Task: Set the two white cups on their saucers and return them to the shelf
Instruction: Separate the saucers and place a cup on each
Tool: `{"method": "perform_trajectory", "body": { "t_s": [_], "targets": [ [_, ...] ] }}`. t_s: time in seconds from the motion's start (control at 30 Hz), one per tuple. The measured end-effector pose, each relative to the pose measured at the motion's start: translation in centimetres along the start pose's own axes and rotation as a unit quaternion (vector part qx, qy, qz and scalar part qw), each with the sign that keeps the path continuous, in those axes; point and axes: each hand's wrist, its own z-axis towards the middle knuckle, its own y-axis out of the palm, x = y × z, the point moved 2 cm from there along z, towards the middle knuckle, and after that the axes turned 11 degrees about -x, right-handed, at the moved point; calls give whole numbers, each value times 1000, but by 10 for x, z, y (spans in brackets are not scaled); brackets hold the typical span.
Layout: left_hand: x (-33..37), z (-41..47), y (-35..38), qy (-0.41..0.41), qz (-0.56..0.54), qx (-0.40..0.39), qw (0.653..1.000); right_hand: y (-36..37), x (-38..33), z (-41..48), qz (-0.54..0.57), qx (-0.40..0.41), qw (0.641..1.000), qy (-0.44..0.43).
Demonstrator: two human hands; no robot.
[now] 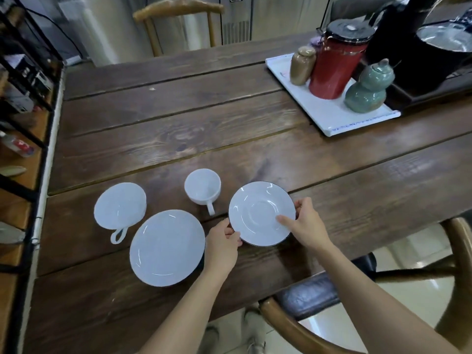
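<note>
Two white cups and two white saucers lie on the dark wooden table (178, 129). The right saucer (258, 208) has a thin dark rim; my left hand (223, 241) grips its near-left edge and my right hand (307, 223) grips its right edge, thumb on top. Just behind and left of it stands an upright small cup (202, 188), its handle pointing toward me. The left saucer (167, 247) lies flat near the front. A wider cup (120, 205) sits at the far left, handle toward me.
A black metal shelf (23, 154) with wooden boards stands along the table's left side. At the back right, a white tray (329, 116) carries a red canister (334, 65), a brown jar and a green gourd jar (367, 88). Wooden chairs stand near and far.
</note>
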Motion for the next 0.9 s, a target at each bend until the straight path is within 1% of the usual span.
{"method": "perform_trajectory", "body": {
  "t_s": [0.13, 0.27, 0.33, 0.43, 0.5, 0.6, 0.67, 0.73, 0.8, 0.9],
  "targets": [
    [-4, 6, 7, -26, 9, 13, 1000, 1, 4, 9, -79, -15, 997, 17],
    [-2, 9, 8, -42, 39, 23, 998, 2, 9, 14, -112, -16, 993, 28],
    [-1, 11, 6, -60, 80, 17, 995, 1, 9, 15, -140, -12, 990, 33],
    [8, 10, -3, -79, 181, -3, 980, -3, 2, 15, -169, 21, 985, 18],
    [21, 6, -18, -51, 215, 30, 975, -6, -10, 18, -157, 58, 986, -14],
    [41, 0, -46, 33, 213, 130, 968, -3, -35, 28, -161, 85, 981, -71],
    [45, 3, -63, 73, 203, 175, 961, 7, -51, 36, -177, 65, 976, -113],
    [40, 13, -78, 89, 192, 184, 960, 21, -66, 44, -196, 26, 969, -151],
    [29, 26, -89, 63, 206, 150, 965, 37, -79, 52, -224, -21, 959, -175],
    [18, 40, -99, 28, 212, 85, 973, 62, -93, 62, -266, -81, 943, -185]
  ]
}}
